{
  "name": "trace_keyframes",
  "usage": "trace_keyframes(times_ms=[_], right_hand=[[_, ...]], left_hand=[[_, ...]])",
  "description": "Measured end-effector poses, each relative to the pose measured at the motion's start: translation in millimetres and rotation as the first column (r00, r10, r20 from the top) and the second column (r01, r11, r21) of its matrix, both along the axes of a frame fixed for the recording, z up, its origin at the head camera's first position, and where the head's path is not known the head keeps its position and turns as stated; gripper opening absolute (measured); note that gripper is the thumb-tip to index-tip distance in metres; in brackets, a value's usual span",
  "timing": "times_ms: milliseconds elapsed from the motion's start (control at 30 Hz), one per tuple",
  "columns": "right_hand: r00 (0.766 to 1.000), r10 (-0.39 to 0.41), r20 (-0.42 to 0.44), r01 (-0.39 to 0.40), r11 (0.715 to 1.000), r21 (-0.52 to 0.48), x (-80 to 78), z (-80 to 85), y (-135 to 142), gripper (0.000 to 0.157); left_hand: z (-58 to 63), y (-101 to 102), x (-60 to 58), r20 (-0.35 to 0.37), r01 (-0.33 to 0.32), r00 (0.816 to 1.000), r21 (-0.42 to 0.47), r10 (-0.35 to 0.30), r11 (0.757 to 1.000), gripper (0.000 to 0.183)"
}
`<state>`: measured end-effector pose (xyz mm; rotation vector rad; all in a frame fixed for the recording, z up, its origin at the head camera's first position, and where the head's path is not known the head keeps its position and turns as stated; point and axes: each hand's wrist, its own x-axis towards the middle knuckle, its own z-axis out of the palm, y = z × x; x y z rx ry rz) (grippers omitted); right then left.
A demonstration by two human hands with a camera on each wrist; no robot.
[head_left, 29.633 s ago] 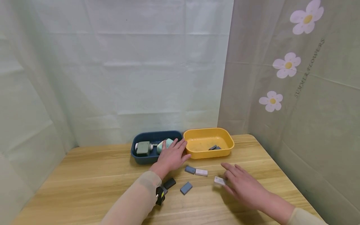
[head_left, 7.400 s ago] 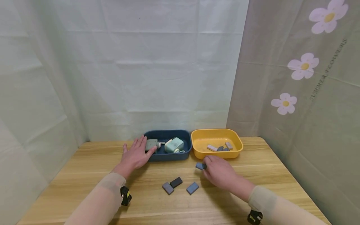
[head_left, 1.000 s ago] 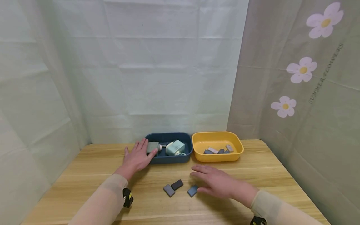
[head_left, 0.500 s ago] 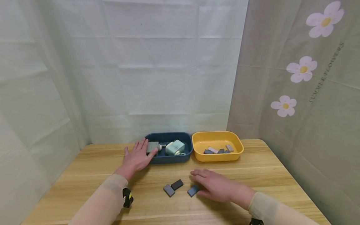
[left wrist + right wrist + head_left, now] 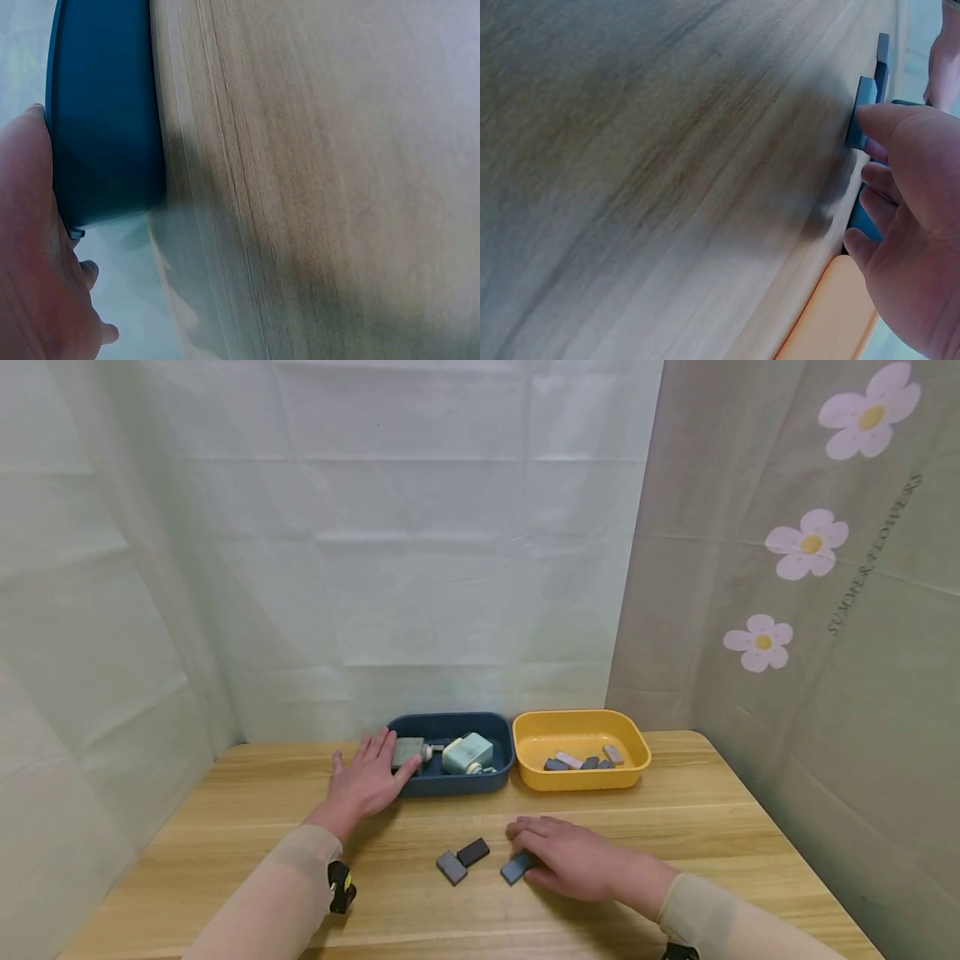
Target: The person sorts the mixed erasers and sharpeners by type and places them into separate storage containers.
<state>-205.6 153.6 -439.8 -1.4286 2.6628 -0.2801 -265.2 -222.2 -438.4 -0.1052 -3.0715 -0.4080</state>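
Note:
My right hand (image 5: 573, 860) is low over the table, pinching the right end of a small flat blue block (image 5: 514, 869) between thumb and fingers. In the right wrist view the thumb (image 5: 889, 120) lies against that block (image 5: 861, 112). To its left a dark grey block (image 5: 473, 852) and a purplish-grey block (image 5: 452, 867) lie corner to corner. My left hand (image 5: 366, 783) rests with fairly straight fingers on the left end of the navy bin (image 5: 450, 787). The left wrist view shows the hand (image 5: 37, 247) along the bin's rim.
A grey-green pump bottle (image 5: 408, 752) and a mint pump bottle (image 5: 468, 753) lie in the navy bin. Beside it stands a yellow bin (image 5: 581, 781) holding several small blocks, among them a pale one (image 5: 568, 761). Curtains hang behind the wooden table (image 5: 405, 910).
Over the last second my right hand has come down and its fingers have closed on the blue block. Earlier, several blocks went from table to yellow bin; my left hand moved to the navy bin's left end.

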Motion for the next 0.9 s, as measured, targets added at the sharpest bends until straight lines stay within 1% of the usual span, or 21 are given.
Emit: trace_keyframes(times_ms=[333, 533, 900], right_hand=[[1.0, -0.003, 0.01, 0.003, 1.0, -0.005, -1.2, 0.3, -1.5, 0.02], [1.0, -0.001, -0.004, 0.001, 1.0, -0.006, -2.2, -2.3, -1.2, 0.019], [1.0, -0.003, 0.012, 0.003, 1.0, -0.009, -1.3, -4.0, -0.8, 0.017]], left_hand=[[-1.0, -0.2, -1.6, 0.0, -0.006, 1.0, 0.0, 0.006, 1.0, 0.102], [-1.1, -0.1, -2.1, 0.005, -0.006, 1.0, -0.001, 0.006, 1.0, 0.103], [-1.8, -0.4, -1.2, -0.006, -0.003, 1.0, 0.004, 0.003, 1.0, 0.103]])
